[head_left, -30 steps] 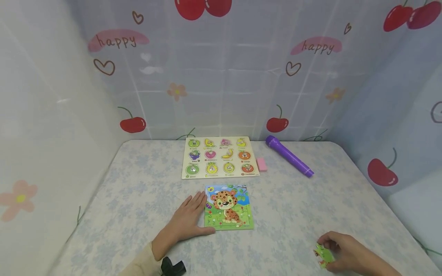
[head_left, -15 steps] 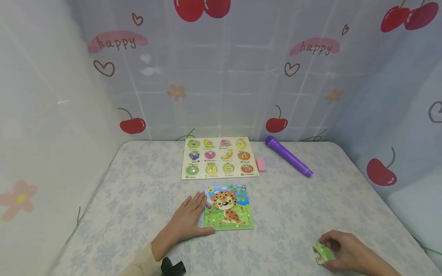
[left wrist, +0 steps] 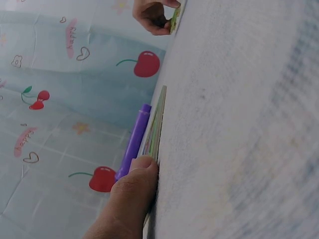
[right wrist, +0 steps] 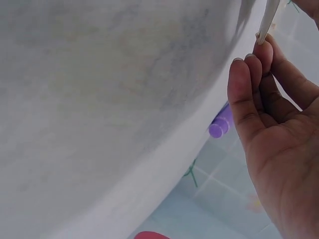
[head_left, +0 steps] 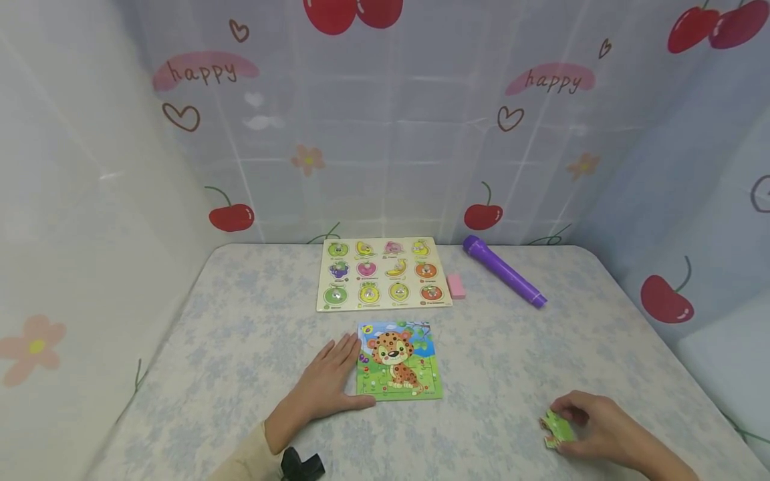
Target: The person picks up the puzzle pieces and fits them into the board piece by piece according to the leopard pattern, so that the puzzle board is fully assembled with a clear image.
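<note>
A square jigsaw puzzle [head_left: 400, 364] with a cartoon leopard on green and blue lies flat near the middle of the table. My left hand [head_left: 321, 384] rests at its left side, fingers stretched out along the edge and thumb at the lower left corner. At the lower right, my right hand [head_left: 601, 431] pinches a green jigsaw piece [head_left: 561, 427] between thumb and fingertips; whether it is one piece or a small stack, I cannot tell. In the right wrist view only the pale thin edge of the jigsaw piece [right wrist: 269, 20] shows at the fingertips.
Behind the leopard puzzle lies a fruit peg board [head_left: 383, 274], with a pink block [head_left: 456, 286] against its right side. A purple toy microphone [head_left: 504, 271] lies diagonally at the back right. Printed curtains [head_left: 385, 133] enclose the table's back and sides.
My right hand has shifted slightly up and to the left with the green jigsaw piece. The left hand and the leopard puzzle have stayed put.
</note>
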Tool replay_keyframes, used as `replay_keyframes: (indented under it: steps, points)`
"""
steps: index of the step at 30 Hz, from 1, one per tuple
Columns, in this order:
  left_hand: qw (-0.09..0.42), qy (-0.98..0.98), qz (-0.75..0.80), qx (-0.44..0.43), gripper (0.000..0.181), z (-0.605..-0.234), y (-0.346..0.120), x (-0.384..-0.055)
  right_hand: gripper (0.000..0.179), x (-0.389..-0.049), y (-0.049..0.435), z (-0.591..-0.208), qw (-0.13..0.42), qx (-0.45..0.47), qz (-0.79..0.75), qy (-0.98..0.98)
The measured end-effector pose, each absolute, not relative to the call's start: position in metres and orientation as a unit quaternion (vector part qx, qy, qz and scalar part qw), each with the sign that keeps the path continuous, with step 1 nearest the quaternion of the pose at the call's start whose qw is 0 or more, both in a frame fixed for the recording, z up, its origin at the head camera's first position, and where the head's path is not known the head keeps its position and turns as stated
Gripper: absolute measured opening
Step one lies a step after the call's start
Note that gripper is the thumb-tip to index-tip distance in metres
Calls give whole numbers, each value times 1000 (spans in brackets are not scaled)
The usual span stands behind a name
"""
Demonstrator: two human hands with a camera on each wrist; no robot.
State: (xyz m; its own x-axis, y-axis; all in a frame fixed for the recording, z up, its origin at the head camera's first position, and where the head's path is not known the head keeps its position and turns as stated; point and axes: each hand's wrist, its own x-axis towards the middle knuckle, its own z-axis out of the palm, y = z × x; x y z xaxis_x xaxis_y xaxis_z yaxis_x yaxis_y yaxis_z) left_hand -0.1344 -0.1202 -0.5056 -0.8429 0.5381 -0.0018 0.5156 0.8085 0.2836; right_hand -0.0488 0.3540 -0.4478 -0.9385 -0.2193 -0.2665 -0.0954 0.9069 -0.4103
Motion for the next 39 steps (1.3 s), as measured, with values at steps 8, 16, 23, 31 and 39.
replay_keyframes:
  steps: [8,16,23,31,39]
  points:
    - [50,950,140,276,115,-507,-120,-134,48,-60,339,-444,88,-155,-199,964]
    - [37,951,129,278,115,-509,-120,-134,46,-81,307,-436,57,-178,-201,962]
    - [36,950,130,282,114,-508,-119,-133,44,-97,282,-432,46,-189,-196,961]
    - [33,952,124,279,114,-508,-120,-134,44,-112,257,-428,23,-191,-201,960]
    - [33,951,123,281,115,-508,-121,-134,42,-124,231,-429,14,-215,-223,951]
